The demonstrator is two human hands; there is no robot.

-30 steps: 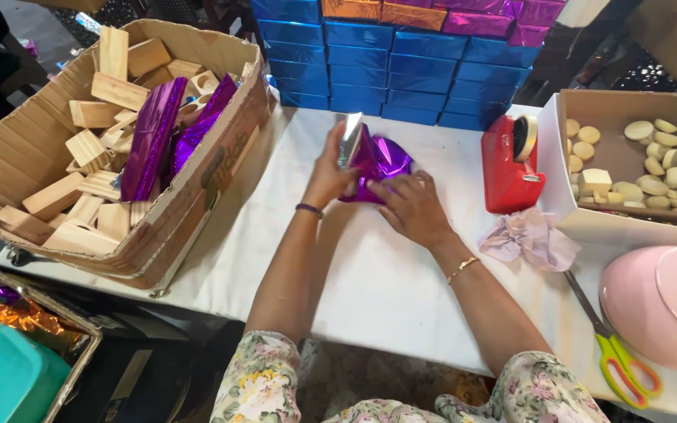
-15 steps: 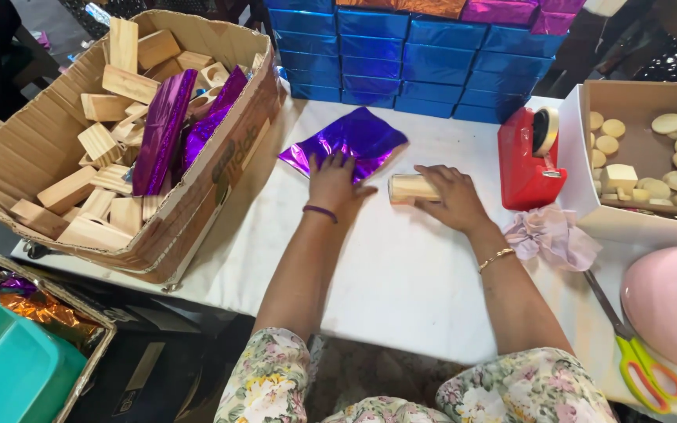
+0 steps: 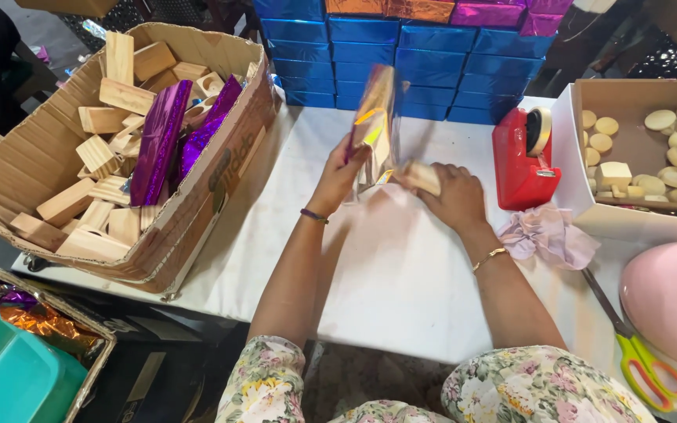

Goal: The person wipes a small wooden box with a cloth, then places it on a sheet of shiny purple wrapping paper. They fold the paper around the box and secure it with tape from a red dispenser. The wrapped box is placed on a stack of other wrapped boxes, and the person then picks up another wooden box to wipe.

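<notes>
My left hand pinches a shiny foil sheet and holds it upright over the white table; its silvery-gold back faces me, blurred by motion. My right hand grips a small pale wooden block right beside the lower edge of the sheet. Both hands are over the middle of the table, in front of a stack of blue foil-wrapped boxes.
A large cardboard box at left holds several wooden blocks and purple foil rolls. A red tape dispenser, crumpled pink paper, a white box of pale round pieces, scissors and a pink lid lie right.
The purple foil sheet lay flat on the table half a second ago; my left hand has lifted it upright. My right hand has kept the wooden block and shifted slightly.
</notes>
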